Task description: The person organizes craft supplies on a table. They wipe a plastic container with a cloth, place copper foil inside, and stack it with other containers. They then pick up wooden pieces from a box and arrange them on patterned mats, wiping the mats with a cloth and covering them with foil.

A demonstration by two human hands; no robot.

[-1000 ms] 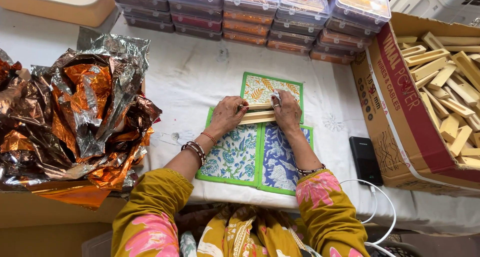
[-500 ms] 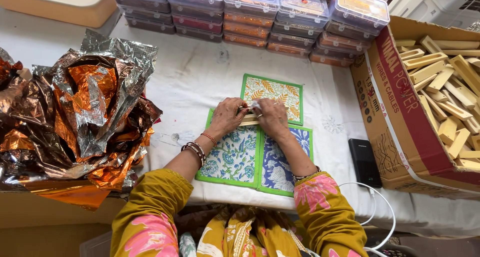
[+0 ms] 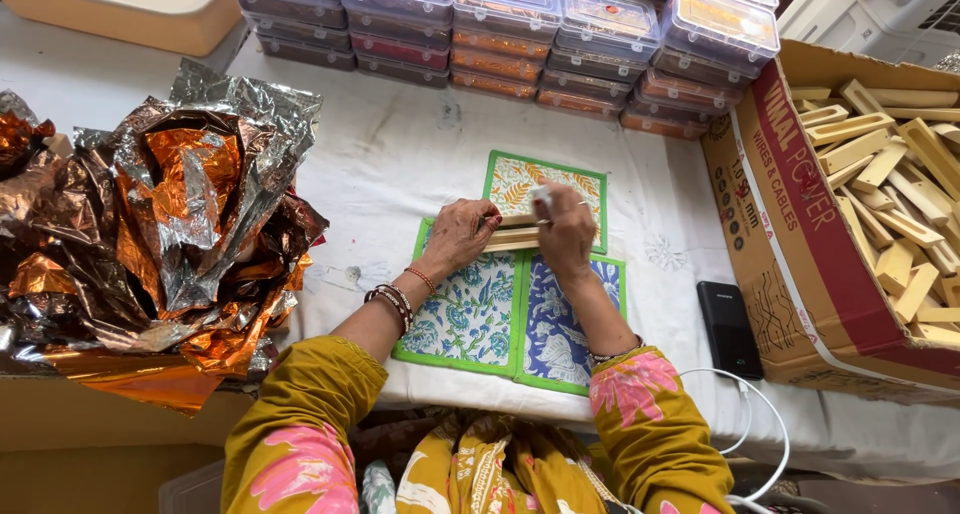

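Three green-edged patterned tiles lie on the white cloth: a yellow leaf one (image 3: 548,187) at the back, a blue floral one (image 3: 470,312) front left and a dark blue one (image 3: 560,334) front right. My left hand (image 3: 458,236) and my right hand (image 3: 566,230) both press on a pale wooden strip (image 3: 512,239) that lies across the tiles. The right hand's fingers also pinch a small light piece (image 3: 541,199) above the strip.
Crumpled copper and silver foil (image 3: 160,224) fills the left. Stacked clear plastic boxes (image 3: 520,34) line the back. A cardboard box (image 3: 800,234) of wooden strips (image 3: 900,184) stands at the right. A black power bank (image 3: 728,329) with a white cable lies beside it.
My right hand has shifted left along the wooden strip, closer to the left hand. The left hand has stayed in place on the strip.
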